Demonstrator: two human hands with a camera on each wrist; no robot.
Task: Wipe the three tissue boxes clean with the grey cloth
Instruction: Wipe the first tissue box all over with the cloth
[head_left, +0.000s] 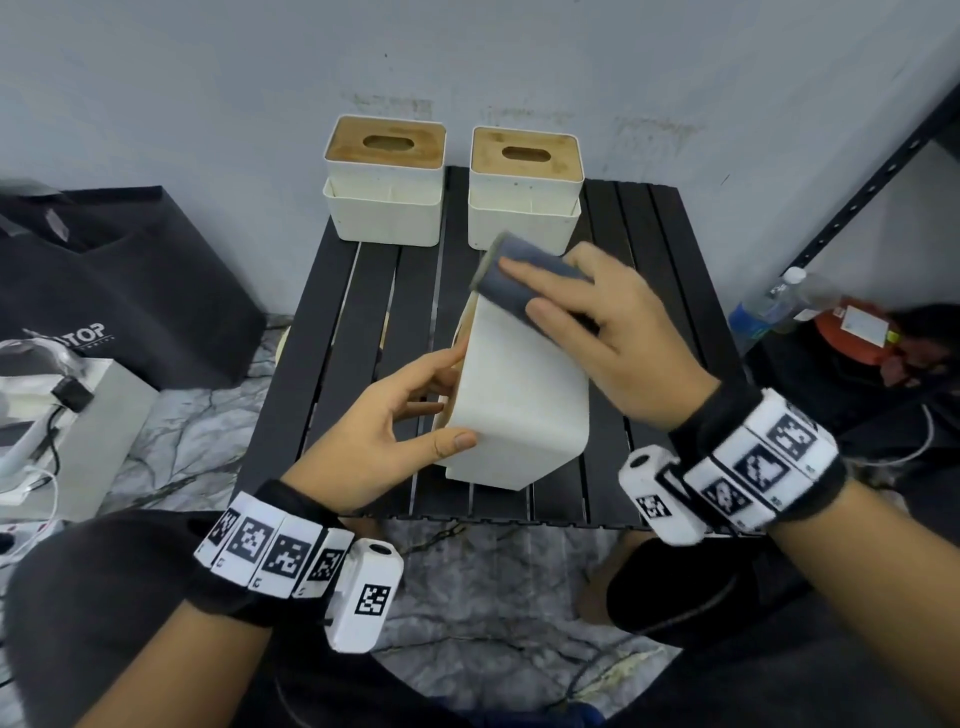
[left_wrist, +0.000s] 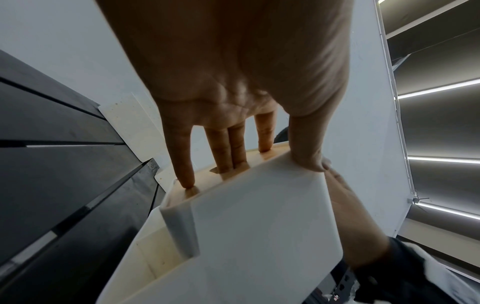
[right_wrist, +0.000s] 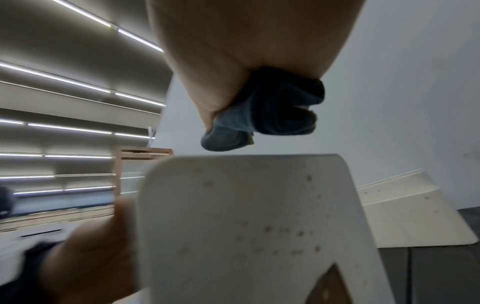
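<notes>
A white tissue box (head_left: 519, 395) lies tipped on its side in the middle of the black slatted table (head_left: 353, 322). My left hand (head_left: 447, 400) grips its near end, thumb on the white face and fingers on the wooden lid. In the left wrist view two fingers (left_wrist: 228, 152) reach into the lid slot of this box (left_wrist: 259, 226). My right hand (head_left: 550, 296) holds the folded grey cloth (head_left: 511, 291) at the box's far upper edge. The right wrist view shows the cloth (right_wrist: 265, 115) pinched just above a brown-speckled white face (right_wrist: 246, 226). Two more boxes (head_left: 384, 202) (head_left: 524, 208) stand upright at the back.
The wall stands right behind the two back boxes. A black bag (head_left: 119, 280) and a white device with cables (head_left: 62, 415) sit on the floor to the left. On the right are a black metal rack (head_left: 872, 176), a water bottle (head_left: 769, 306) and a red item (head_left: 852, 332).
</notes>
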